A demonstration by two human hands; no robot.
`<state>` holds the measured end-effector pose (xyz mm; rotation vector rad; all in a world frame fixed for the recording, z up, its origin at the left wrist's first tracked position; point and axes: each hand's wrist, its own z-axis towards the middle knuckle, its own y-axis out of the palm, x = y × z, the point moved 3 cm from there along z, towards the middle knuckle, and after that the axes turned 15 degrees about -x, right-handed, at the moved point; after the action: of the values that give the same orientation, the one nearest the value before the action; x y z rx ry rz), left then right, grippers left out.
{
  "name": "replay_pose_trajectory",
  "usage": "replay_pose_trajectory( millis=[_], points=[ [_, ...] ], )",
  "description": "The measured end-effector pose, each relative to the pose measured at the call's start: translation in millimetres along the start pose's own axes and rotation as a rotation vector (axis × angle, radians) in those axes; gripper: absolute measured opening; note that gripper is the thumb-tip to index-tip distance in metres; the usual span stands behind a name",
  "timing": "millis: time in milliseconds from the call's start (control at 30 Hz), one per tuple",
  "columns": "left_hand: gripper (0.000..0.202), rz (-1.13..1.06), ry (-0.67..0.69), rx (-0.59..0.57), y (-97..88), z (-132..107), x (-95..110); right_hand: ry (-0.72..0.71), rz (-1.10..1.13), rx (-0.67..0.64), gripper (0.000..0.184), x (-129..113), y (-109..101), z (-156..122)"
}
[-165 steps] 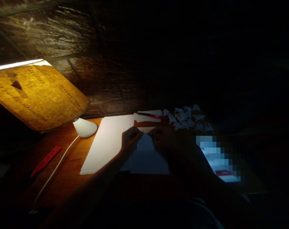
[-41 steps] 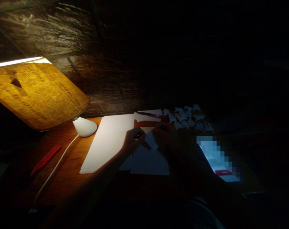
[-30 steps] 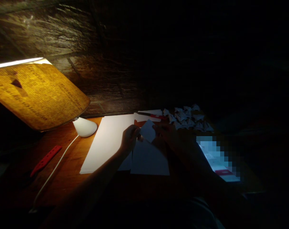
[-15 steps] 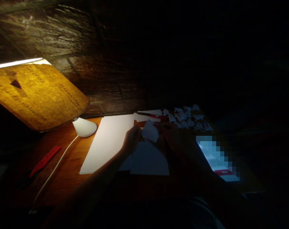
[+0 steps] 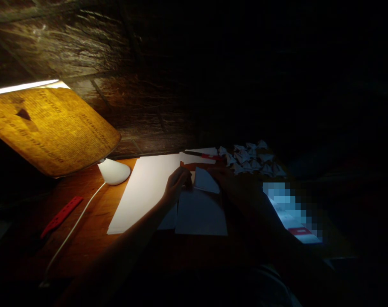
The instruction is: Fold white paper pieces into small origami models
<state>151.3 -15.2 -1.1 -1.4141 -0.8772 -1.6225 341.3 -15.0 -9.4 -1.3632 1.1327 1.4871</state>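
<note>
Your right hand (image 5: 221,175) lies in shadow, so you cannot tell whether its fingers grip the small paper (image 5: 207,181); the fingertips of your left hand (image 5: 177,181) are too dim. The lampshade (image 5: 59,128) is cut by the view's left edge, and blocks mask much of the lit screen (image 5: 288,213).

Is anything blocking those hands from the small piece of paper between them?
Nothing visible: the small piece of paper is directly between the left hand and the right hand. Darkness hides whether either touches it.

Dim; 1 lamp (image 5: 57,130) glows left, bluish screen (image 5: 290,218) right; upper right near-black.
</note>
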Motion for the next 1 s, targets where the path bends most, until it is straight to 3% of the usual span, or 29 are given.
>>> replay_pose_trajectory(
  millis=[267,433,600,800,1000],
  points=[
    [0.040,0.073,-0.004,-0.084,0.1,-0.5,4.2,0.033,-0.085,-0.043,0.045,3.9,1.5,0.1],
    [0.033,0.132,0.032,-0.056,-1.6,1.7,4.5,-0.012,-0.153,-0.083,0.047,-0.3,5.8,-0.5],
    [0.031,0.127,0.021,-0.045,-2.7,3.3,2.0,-0.041,-0.019,-0.132,0.037,3.4,12.0,1.1],
    [0.022,0.156,0.065,-0.074,-4.3,3.2,6.3,-0.048,-0.039,-0.151,0.042,2.8,14.4,-1.2],
    [0.027,0.193,0.057,-0.071,-3.2,4.0,6.2,-0.115,-0.125,-0.157,0.039,-4.6,15.9,-4.0]
  ],
)
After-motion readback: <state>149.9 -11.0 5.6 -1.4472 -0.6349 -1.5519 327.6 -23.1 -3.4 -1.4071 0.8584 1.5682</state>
